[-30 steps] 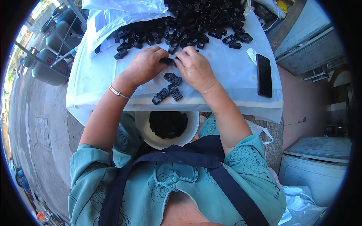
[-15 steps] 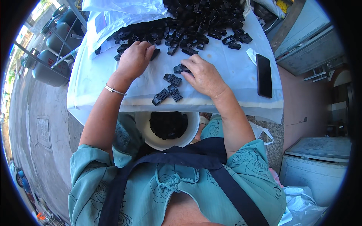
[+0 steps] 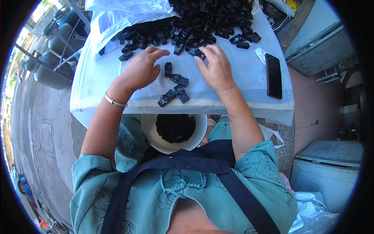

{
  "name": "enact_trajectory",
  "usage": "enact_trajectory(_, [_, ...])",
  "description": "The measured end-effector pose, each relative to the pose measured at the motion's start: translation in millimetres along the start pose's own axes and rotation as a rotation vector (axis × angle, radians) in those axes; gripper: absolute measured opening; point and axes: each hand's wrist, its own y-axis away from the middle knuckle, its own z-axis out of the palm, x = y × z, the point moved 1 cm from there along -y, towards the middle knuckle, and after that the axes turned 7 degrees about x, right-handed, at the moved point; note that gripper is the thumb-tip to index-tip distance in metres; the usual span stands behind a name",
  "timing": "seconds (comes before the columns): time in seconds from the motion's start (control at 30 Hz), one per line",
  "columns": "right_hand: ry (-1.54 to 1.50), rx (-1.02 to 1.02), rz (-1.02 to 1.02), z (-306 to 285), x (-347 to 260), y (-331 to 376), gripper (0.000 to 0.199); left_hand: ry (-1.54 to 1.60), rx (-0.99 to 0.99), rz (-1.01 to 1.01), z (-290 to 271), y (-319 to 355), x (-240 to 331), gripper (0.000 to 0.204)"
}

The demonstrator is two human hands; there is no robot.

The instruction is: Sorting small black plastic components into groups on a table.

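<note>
My left hand [image 3: 142, 69] hovers over the white-covered table with its fingers apart and nothing in them. At the near edge of a heap of black plastic parts [image 3: 218, 19], my right hand [image 3: 216, 70] has thumb and fingertips closed around one small black plastic part [image 3: 196, 53]. Between my hands, one black part [image 3: 168, 69] stands on end beside another part [image 3: 179, 80]. Closer to me, two more parts [image 3: 166, 98] lie side by side.
A white sheet [image 3: 117, 23] covers the heap's left side. On the right lies a black phone [image 3: 273, 76] beside a crumpled white tissue [image 3: 261, 55]. Below the table's front edge, a white bucket [image 3: 201, 134] between my legs holds many black pieces. Gas cylinders [image 3: 50, 70] stand at left.
My right hand has moved away from me to the heap's edge. My left hand has drawn back toward me, away from the heap. One part now stands beside the small group.
</note>
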Motion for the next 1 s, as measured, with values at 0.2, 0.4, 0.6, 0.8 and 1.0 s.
enact_trajectory(0.2, [-0.329, -0.151, 0.082, 0.2, -22.3, 6.0, 0.032, 0.243, -0.072, 0.245, 15.6, -1.3, -21.6, 0.044])
enact_trajectory(0.4, [-0.443, -0.206, 0.282, -1.6, -26.4, 6.8, 0.033, 0.296, -0.060, 0.056, 24.6, 2.4, -16.1, 0.040])
enact_trajectory(0.6, [-0.400, -0.151, -0.030, 11.1, -29.7, 11.8, 0.029, 0.437, 0.000, -0.098, 27.9, 7.1, -13.2, 0.053])
enact_trajectory(0.8, [-0.056, -0.276, -0.164, -5.0, -44.3, 13.4, 0.031, 0.369, 0.000, 0.008, 15.5, 3.2, -12.4, 0.046])
enact_trajectory(1.0, [0.077, -0.300, -0.168, -6.4, -58.3, 17.8, 0.039, 0.265, 0.238, -0.039, 21.9, -46.4, -15.0, 0.035])
